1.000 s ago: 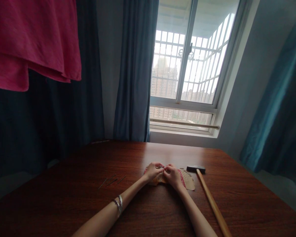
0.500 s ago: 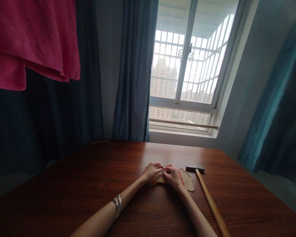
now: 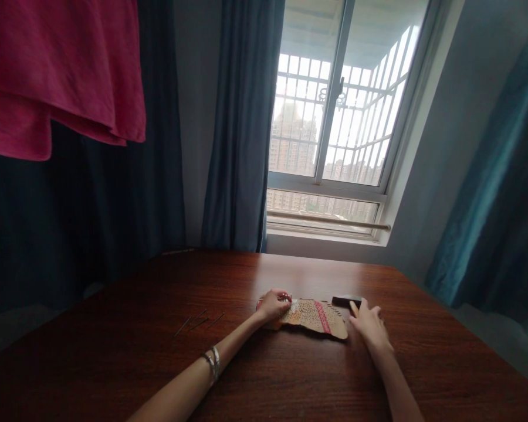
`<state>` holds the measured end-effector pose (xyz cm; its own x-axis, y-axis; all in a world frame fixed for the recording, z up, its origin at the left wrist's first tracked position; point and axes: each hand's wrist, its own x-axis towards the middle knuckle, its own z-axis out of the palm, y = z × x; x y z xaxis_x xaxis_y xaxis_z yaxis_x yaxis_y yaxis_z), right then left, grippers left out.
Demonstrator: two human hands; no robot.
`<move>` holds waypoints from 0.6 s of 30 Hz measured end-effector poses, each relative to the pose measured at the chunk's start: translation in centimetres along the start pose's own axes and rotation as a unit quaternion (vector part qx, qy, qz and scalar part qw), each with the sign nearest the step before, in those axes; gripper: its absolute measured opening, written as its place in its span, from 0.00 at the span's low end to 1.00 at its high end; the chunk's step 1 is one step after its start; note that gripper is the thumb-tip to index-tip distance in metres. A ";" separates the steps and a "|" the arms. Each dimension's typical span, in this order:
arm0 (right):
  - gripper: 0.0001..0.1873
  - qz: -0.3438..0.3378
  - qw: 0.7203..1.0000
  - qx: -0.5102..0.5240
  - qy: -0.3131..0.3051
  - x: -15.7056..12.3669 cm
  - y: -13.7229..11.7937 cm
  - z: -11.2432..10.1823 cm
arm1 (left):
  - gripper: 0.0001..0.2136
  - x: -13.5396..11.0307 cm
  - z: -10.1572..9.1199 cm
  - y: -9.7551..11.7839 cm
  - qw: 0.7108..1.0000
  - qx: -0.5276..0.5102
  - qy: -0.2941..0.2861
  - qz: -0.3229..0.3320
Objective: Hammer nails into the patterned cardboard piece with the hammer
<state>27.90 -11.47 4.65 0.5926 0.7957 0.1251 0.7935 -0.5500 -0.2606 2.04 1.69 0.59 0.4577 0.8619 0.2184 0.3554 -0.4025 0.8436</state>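
Right hand (image 3: 372, 329) has shifted over table (image 3: 229, 275) to hammer (image 3: 342, 300), fingers partly spread, grip unclear; firm wrap advisable. Patterned sheet (image 3: 305, 316) lies just left; left hand (image 3: 273, 306), curled at its left end, hold unclear, should steady it.
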 end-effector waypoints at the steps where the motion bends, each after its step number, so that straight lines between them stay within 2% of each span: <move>1: 0.32 0.013 1.000 0.008 -0.027 -0.2 0.9 0.0 | 0.08 -0.1 0.0 0.1 1.000 0.002 0.003 0.000; 4: 0.40 0.028 0.996 0.023 -0.085 -1.1 3.2 0.4 | 0.08 -0.2 0.1 0.2 1.000 0.007 0.007 -0.001; 5: 0.38 0.023 0.995 0.024 -0.093 -1.4 3.8 0.6 | 0.08 -0.2 0.1 0.2 1.000 0.009 0.007 -0.001; 9: 0.17 -0.022 0.994 0.007 -0.105 -2.8 4.7 1.1 | 0.08 -0.1 0.1 -0.1 1.000 0.015 0.010 0.002; 13: 0.12 -0.069 0.993 0.003 -0.100 -3.1 4.1 1.4 | 0.08 0.0 0.2 -0.6 1.000 0.019 0.007 0.006; 16: 0.10 -0.077 0.991 0.075 -0.082 -2.6 3.4 1.7 | 0.08 0.0 0.2 -0.7 1.000 0.025 0.008 -0.004; 18: 0.10 -0.072 0.979 0.179 -0.071 -2.4 2.7 1.9 | 0.08 -0.1 0.2 -0.6 0.999 0.028 0.010 -0.014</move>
<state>28.36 -14.43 1.85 0.4330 0.8996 0.0570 0.7522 -0.3258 -0.5727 2.01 1.80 -0.04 0.4313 0.8786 0.2053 0.4124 -0.3943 0.8213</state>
